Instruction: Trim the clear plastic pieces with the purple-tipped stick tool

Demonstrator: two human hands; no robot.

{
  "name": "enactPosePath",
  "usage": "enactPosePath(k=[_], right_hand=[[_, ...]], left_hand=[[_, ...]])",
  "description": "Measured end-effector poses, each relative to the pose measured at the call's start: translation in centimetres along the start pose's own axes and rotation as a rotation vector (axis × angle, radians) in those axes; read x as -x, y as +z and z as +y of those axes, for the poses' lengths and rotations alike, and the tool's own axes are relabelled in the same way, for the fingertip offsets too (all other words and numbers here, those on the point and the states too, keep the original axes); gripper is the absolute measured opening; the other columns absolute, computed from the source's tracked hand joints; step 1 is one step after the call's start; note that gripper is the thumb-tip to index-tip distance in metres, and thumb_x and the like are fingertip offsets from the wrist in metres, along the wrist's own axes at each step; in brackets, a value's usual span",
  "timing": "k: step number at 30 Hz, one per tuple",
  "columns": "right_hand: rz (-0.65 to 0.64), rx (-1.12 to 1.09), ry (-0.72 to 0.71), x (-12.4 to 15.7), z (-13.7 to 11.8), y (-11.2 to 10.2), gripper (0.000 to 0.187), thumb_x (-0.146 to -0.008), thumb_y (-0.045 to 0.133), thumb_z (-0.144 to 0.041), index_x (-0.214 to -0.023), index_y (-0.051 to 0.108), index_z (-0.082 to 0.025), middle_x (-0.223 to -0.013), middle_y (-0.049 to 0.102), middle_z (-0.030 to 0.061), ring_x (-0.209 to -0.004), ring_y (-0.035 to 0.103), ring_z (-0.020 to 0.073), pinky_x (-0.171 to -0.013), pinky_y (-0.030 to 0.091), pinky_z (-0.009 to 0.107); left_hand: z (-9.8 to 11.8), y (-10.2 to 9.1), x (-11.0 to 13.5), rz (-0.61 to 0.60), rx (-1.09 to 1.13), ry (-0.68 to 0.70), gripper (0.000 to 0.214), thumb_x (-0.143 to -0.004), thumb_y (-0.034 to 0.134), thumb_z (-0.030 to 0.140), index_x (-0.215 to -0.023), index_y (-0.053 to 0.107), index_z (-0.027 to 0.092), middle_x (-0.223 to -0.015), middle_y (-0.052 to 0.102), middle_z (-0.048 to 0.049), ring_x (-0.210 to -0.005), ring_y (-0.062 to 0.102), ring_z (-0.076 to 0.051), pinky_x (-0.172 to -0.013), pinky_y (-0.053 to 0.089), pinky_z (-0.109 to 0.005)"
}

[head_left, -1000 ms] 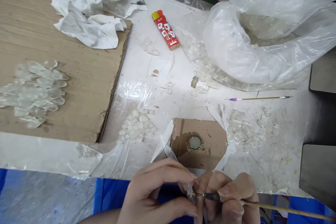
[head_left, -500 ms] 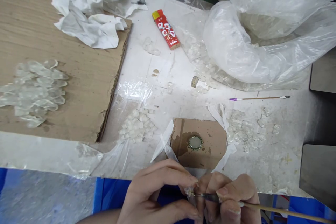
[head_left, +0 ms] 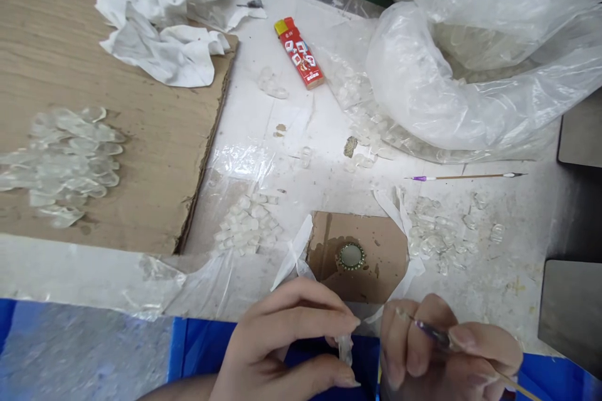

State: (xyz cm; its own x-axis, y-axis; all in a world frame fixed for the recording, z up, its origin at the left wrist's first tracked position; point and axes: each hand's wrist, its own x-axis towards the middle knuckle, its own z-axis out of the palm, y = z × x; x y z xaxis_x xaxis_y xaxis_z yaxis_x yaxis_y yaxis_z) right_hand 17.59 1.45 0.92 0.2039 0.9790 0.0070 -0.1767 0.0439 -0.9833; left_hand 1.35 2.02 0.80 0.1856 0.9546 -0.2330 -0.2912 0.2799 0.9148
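Observation:
My left hand (head_left: 286, 344) pinches a small clear plastic piece (head_left: 345, 348) between thumb and forefinger at the bottom edge. Just to its right, my right hand (head_left: 437, 354) grips a thin brush (head_left: 435, 333) with a purple ferrule, its tip pointing up and left toward a bottle cap (head_left: 350, 256). That cap sits on a small cardboard square (head_left: 380, 250) taped to the table, directly above both hands.
A large cardboard sheet (head_left: 155, 138) at left carries a pile of clear pieces (head_left: 66, 163) and crumpled white cloth (head_left: 160, 37). Smaller piles of clear pieces (head_left: 247, 225) flank the square. A red lighter (head_left: 300, 53), a second brush (head_left: 465, 176) and big plastic bags (head_left: 470, 62) lie behind.
My right hand has drawn the brush away from the clear piece, shifting right and swinging the tip upward. The left hand keeps its pinch in the same place.

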Motion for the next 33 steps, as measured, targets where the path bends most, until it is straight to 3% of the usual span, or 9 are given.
enactPosePath(k=[2,4,7,10,17,24,33], right_hand=[[0.013,0.124,-0.092,-0.1,0.2,-0.8,0.024,-0.113,0.054,-0.033,-0.125,0.075,-0.037,-0.079,0.068,-0.0016,-0.047,0.059,0.0118,-0.037,0.050,0.022],[-0.099,0.295,-0.090,-0.2,0.3,-1.4,0.025,-0.110,0.058,-0.020,-0.122,0.077,-0.031,-0.097,0.076,0.0047,-0.067,0.071,0.0157,-0.053,0.060,0.026],[-0.321,0.427,-0.070,-0.6,0.2,-1.9,0.022,-0.105,0.062,-0.012,-0.113,0.077,-0.026,-0.099,0.075,0.0067,-0.077,0.074,0.0176,-0.063,0.062,0.027],[-0.420,0.306,-0.067,-0.9,0.4,-2.1,0.016,-0.106,0.065,-0.020,-0.114,0.078,-0.026,-0.090,0.073,0.0059,-0.071,0.070,0.0178,-0.059,0.058,0.028],[-0.399,0.004,0.003,-0.5,1.4,-2.0,0.023,-0.105,0.069,-0.031,-0.125,0.081,-0.036,-0.081,0.070,0.0038,-0.061,0.062,0.0172,-0.052,0.051,0.030],[-0.413,-0.234,0.163,-0.5,1.8,-1.1,0.008,-0.097,0.081,-0.040,-0.094,0.082,-0.032,-0.070,0.062,-0.0007,-0.057,0.056,0.0156,-0.052,0.045,0.028],[-0.409,-0.147,0.221,-1.5,0.9,-1.1,0.014,-0.098,0.079,-0.036,-0.088,0.079,-0.026,-0.067,0.064,-0.0016,-0.058,0.055,0.0144,-0.055,0.044,0.027]], left_hand=[[0.0,-0.1,-0.1,-0.027,0.053,-0.030,0.037,-0.085,0.094,0.019,-0.116,0.089,0.038,-0.098,0.083,-0.0048,-0.073,0.080,-0.014,-0.071,0.068,-0.018],[0.2,-0.2,-0.1,-0.061,0.103,-0.059,0.036,-0.085,0.094,0.019,-0.115,0.089,0.039,-0.094,0.081,-0.0041,-0.073,0.080,-0.014,-0.071,0.068,-0.019],[0.4,-0.2,-0.2,-0.100,0.172,-0.116,0.034,-0.087,0.093,0.022,-0.115,0.089,0.041,-0.087,0.081,-0.0032,-0.072,0.080,-0.015,-0.070,0.068,-0.019],[0.5,-0.1,-0.4,-0.103,0.230,-0.174,0.029,-0.087,0.093,0.027,-0.112,0.090,0.041,-0.085,0.081,-0.0039,-0.070,0.081,-0.016,-0.069,0.068,-0.020],[0.5,0.1,-0.9,-0.078,0.269,-0.228,0.023,-0.085,0.094,0.030,-0.106,0.092,0.039,-0.082,0.081,-0.0058,-0.068,0.079,-0.016,-0.067,0.068,-0.023],[0.7,0.5,-0.8,-0.133,0.263,-0.202,0.023,-0.087,0.092,0.034,-0.109,0.090,0.042,-0.083,0.082,-0.0055,-0.073,0.081,-0.017,-0.068,0.069,-0.022],[0.8,-0.4,-0.8,-0.083,-0.023,-0.044,0.030,-0.085,0.094,0.024,-0.113,0.091,0.033,-0.084,0.084,-0.0082,-0.067,0.081,-0.020,-0.065,0.069,-0.024]])
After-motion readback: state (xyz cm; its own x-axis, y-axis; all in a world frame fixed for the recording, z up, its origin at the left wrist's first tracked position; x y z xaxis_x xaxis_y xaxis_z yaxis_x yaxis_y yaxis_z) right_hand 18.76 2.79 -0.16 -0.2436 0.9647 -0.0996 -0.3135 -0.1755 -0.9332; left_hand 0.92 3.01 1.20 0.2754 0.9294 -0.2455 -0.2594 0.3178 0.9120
